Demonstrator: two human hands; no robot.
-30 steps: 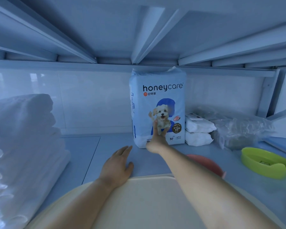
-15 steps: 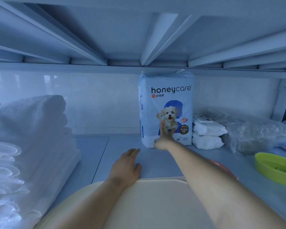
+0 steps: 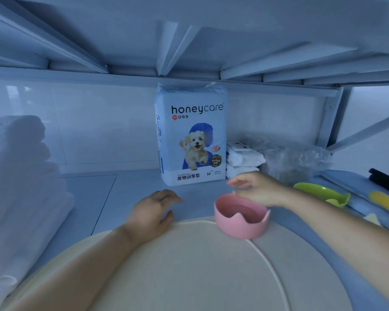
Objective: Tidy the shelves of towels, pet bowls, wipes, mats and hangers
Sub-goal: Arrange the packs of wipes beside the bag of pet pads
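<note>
A pink pet bowl (image 3: 240, 217) sits at the far edge of a cream round mat (image 3: 189, 265) on the shelf. My right hand (image 3: 256, 189) hovers over the bowl's back rim, fingers loosely curled; I cannot tell whether they touch it. My left hand (image 3: 153, 212) rests flat on the shelf at the mat's edge, fingers apart. A blue pack of pet training pads (image 3: 191, 135) stands upright against the back wall. White folded towels (image 3: 20, 187) are stacked at the left.
Two white wipe packs (image 3: 243, 160) lie stacked right of the pad pack, beside a clear plastic bag (image 3: 294, 160). A green bowl (image 3: 323, 194), a blue mat (image 3: 357, 194), a yellow item (image 3: 386, 203) and black hangers (image 3: 384, 178) lie at the right. The upper shelf's underside is close overhead.
My right hand has drawn back from the front of the pad pack to just above the pink bowl, which now shows fully. The left hand has stayed put.
</note>
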